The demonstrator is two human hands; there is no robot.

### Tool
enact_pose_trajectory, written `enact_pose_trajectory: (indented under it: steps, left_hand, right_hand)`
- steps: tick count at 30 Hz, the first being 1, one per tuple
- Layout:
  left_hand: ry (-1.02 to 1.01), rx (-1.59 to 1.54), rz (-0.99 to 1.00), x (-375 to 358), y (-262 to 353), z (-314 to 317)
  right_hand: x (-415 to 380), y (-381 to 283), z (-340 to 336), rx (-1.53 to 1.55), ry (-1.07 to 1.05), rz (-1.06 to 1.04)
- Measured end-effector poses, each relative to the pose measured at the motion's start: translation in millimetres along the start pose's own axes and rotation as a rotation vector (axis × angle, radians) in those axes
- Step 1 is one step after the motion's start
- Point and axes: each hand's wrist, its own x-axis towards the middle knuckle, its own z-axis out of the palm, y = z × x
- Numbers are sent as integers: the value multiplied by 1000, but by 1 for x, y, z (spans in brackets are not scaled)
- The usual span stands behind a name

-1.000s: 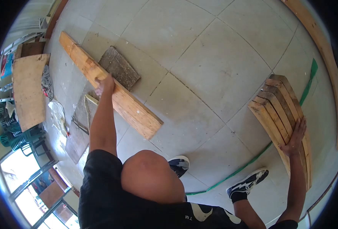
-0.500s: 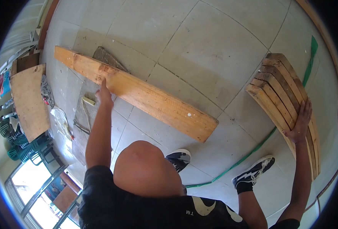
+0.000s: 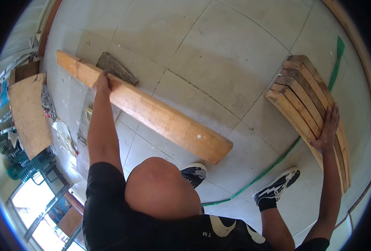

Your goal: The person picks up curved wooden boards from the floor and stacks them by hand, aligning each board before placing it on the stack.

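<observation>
A thick wooden plank runs diagonally across the middle, its upper edge tipped and its near face catching the light. My left hand is closed over that plank left of its middle, the fingers mostly hidden behind its far edge. At the right, several wooden boards lie side by side in a stack. My right hand rests flat on these boards, thumb spread away from the fingers. A green strap passes under the stack, its other end showing beyond it.
A dark flat slab lies on the tiles behind the plank. To the left are a plywood panel, a grey cloth and green stacked chairs. My shoes stand by the strap.
My left hand has gone from reaching over the plank's face to gripping it. The plank has tipped and shifted slightly left. My right hand stays on the stack.
</observation>
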Motion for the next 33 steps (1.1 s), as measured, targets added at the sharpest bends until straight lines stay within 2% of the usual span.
enact_pose_trajectory:
  steps: [1,2,4,7,11,13,14,15,17,18,20,21,23,24,28,30,31,32,33]
  left_hand:
    - [-109,-123,-18,-26,5,-4]
    - [-118,-112,-11,-30,-1,-9]
    - [-252,-301,99,-32,-12,-22]
    - [-316,-359,46,-65,-30,-27]
    - [-221,-279,-108,-155,-31,-2]
    - [-325,-363,-156,-173,-40,8]
    - [-461,-376,-111,-172,-50,7]
    - [-468,-365,-126,-175,-63,6]
    - [-752,-455,-25,-183,-80,5]
    - [-760,-446,-35,-189,-86,3]
    - [-950,-518,11,-201,-98,-2]
    - [-954,-509,5,-209,-100,-6]
    - [-778,-563,-194,-229,-96,-8]
    - [-688,-472,-145,-240,-93,-5]
    - [-828,-371,-161,-240,-100,-21]
    - [-924,-358,-200,-240,-107,-22]
    - [-872,-319,-211,-246,-104,-22]
    - [-939,-303,-202,-240,-108,-25]
    - [-706,-260,-215,-239,-109,-28]
  right_hand:
    - [-3,1,1,1,-2,20]
    - [-3,3,2,-14,0,13]
    - [-3,2,4,-22,6,12]
    - [-3,3,2,-35,-3,-3]
    - [-2,1,2,-36,0,-1]
    - [-4,2,1,-44,-10,13]
    - [-4,3,3,-41,0,7]
    - [-5,4,5,-34,4,2]
    - [-6,3,6,-36,8,3]
    - [-5,3,6,-35,23,-10]
    - [-5,4,6,-27,25,-13]
    - [-6,5,7,-17,35,-26]
    - [-7,6,7,-16,31,-25]
    - [-8,7,7,-16,32,-32]
    - [-9,10,13,-18,25,-14]
    - [-10,19,16,15,49,-74]
    - [-11,22,16,38,48,-70]
    - [-13,23,18,58,42,-64]
    - [-14,22,19,40,30,-53]
